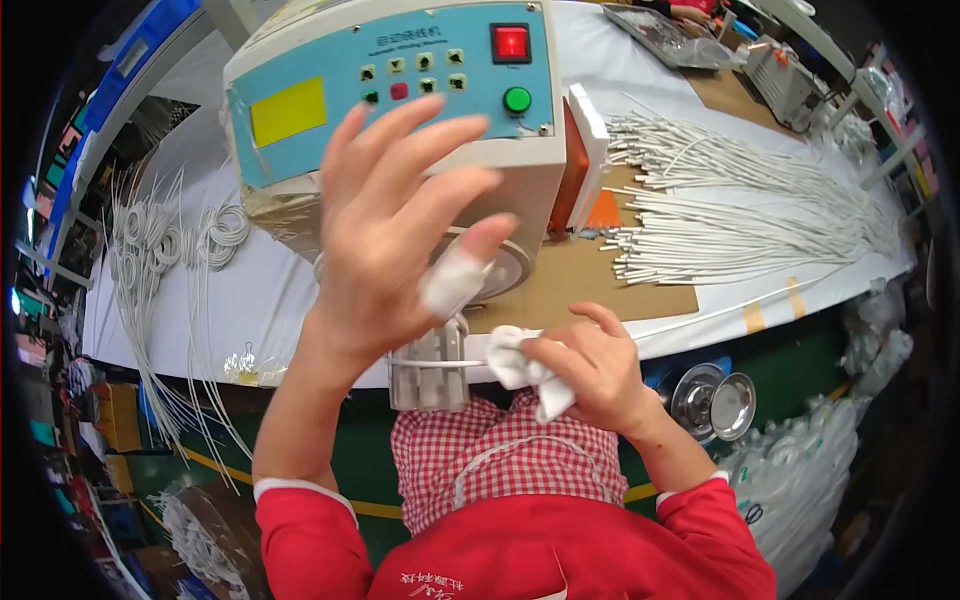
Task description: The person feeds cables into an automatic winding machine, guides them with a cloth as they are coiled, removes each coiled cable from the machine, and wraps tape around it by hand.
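Note:
My left hand (385,230) is raised in front of a winding machine (400,60), over the lower part of its blue button panel. Its fingers are stretched out and apart, with a white wrap (455,283) around the thumb. Slightly blurred, that hand holds nothing I can see. Lower down, my right hand (595,370) is closed on a crumpled white cloth (512,360). A white cable (435,363) runs leftward from the cloth, across a clear, block-like fixture (428,385) at the table's front edge. The machine's round wheel (512,268) is partly hidden behind my left hand.
Two bundles of straight white cables (690,240) lie on cardboard at the right. Coiled white cables (150,240) rest at the left, their ends hanging over the edge. Metal bowls (698,400) and plastic bags (800,480) are below right. Another person's hand (690,12) shows at the top right.

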